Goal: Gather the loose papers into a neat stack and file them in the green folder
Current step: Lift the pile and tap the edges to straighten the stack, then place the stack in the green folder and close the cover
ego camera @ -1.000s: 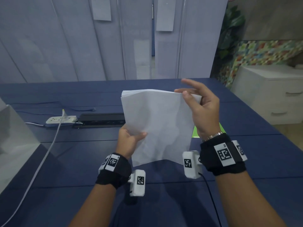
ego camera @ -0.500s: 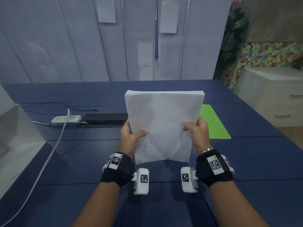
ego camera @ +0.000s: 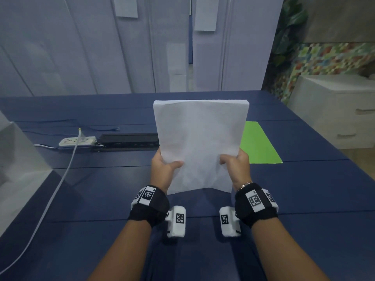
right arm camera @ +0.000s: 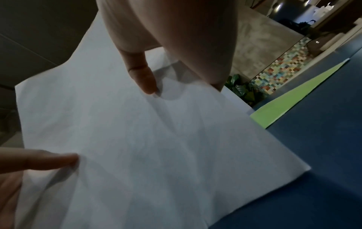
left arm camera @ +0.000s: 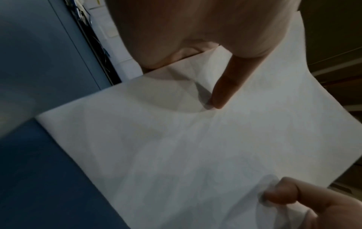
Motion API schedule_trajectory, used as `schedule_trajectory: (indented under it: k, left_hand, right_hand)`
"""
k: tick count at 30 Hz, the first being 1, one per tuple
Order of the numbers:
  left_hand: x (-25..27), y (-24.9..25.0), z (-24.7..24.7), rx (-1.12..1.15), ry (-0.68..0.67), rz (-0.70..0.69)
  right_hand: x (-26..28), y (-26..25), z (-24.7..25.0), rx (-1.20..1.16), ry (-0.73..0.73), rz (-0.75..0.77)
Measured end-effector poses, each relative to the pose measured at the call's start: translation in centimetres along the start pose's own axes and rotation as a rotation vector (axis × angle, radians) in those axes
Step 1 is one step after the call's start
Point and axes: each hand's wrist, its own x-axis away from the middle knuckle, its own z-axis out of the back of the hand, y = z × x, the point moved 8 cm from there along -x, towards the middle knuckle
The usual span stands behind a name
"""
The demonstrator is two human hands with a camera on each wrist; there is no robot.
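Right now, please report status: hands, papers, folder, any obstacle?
Left hand and right hand both grip the paper stack, upright above the table. Green folder lies closed, behind right. Nothing in the way.

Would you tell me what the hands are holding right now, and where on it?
Both hold the paper stack: left hand on its left edge, right hand on its right edge, near the bottom.

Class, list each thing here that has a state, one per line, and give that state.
paper stack: squared up, held upright above the table
left hand: grips the stack's left edge
right hand: grips its right edge
green folder: closed, flat on the table
power strip: white cable plugged in
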Motion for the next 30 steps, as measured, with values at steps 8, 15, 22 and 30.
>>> schedule_trajectory:
  k: [8, 15, 22, 30]
  left_hand:
    - [0.4, -0.6, 0.0, -0.029, -0.018, 0.012]
    - [0.0, 1.8, -1.4, -0.013, -0.036, -0.015]
    - [-1.9, 2.2, -4.9, 0.026, -0.091, 0.057]
    - [-4.7, -2.8, -8.7, -0.105, -0.223, 0.282]
  right_hand:
    - [0.1, 0.6, -0.1, -0.035, -0.004, 0.046]
    - [0.0, -2.2, 1.2, 0.023, -0.041, 0.155]
    - [-1.6, -4.7, 4.7, 0.067, -0.133, 0.188]
    - [-4.5, -1.5, 8.5, 0.1, -0.043, 0.094]
